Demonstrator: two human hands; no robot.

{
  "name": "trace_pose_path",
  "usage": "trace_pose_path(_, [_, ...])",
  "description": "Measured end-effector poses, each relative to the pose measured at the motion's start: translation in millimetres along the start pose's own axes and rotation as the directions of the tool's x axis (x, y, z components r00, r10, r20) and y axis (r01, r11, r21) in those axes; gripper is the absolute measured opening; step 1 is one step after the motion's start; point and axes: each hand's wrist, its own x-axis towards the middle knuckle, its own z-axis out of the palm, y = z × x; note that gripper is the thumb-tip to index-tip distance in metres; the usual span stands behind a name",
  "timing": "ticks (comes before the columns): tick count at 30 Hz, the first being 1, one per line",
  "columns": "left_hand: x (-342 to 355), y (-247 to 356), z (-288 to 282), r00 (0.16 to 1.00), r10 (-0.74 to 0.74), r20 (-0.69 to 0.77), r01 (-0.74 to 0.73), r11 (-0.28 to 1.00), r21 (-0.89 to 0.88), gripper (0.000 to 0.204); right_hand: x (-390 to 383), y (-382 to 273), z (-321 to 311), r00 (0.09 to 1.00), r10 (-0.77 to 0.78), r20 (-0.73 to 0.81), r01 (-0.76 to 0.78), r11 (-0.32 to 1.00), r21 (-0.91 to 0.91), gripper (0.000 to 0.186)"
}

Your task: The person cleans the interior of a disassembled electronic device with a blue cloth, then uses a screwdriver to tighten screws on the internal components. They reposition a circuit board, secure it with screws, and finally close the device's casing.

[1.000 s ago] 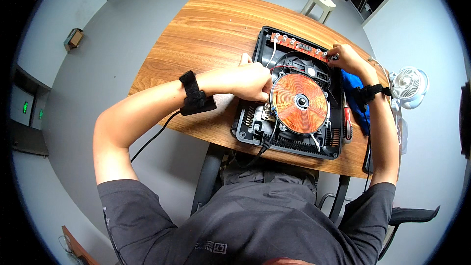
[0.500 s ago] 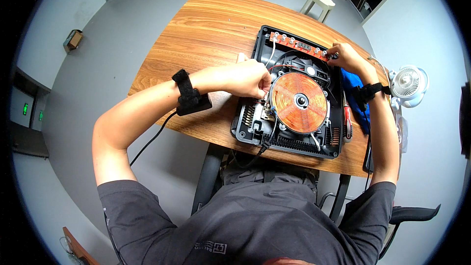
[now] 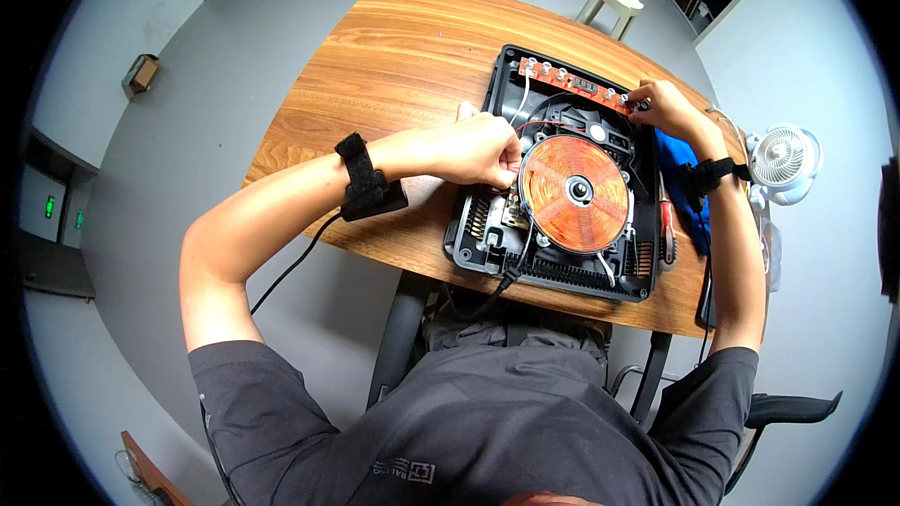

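Stiff case point(image 3: 572, 278), delicate contents

The open black case lies on the table point(image 3: 375, 66). It looks rigid, fairly heavy, best held by its rim; the copper coil point(image 3: 574, 215) and circuit board point(image 3: 568, 80) seem fragile. The left hand point(image 3: 483, 152) bunches beside the coil, the right hand point(image 3: 670, 111) at the board's end; whether either pinches anything, I cannot tell.

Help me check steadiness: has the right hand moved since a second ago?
No, not visibly: the right hand stays at the right end of the red circuit board.
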Motion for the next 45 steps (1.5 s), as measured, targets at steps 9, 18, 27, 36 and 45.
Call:
trace_pose_path(9, [1,-2,0,1.000,-0.006,0.025,0.008,0.996,-0.086,0.016,-2,-6,-3,1.000,0.004,0.011,-0.004,1.000,0.015,0.037])
trace_pose_path(18, [1,1,1,1.000,-0.018,0.013,0.018,0.999,-0.039,0.017,-1,-3,-2,1.000,0.002,0.004,-0.002,1.000,-0.001,0.037])
trace_pose_path(27, [3,2,-1,0.997,-0.046,0.055,0.050,0.996,-0.077,0.017,-2,-6,-3,1.000,0.015,0.006,-0.015,1.000,-0.010,0.037])
trace_pose_path(36, [1,8,-1,0.996,-0.084,0.020,0.085,0.996,-0.017,0.017,-1,-3,-2,1.000,0.007,0.012,-0.007,1.000,-0.011,0.037])
trace_pose_path(45, [-2,8,4,0.997,-0.071,-0.029,0.071,0.997,-0.011,0.018,0,2,0,1.000,-0.017,0.000,0.017,1.000,0.002,0.038])
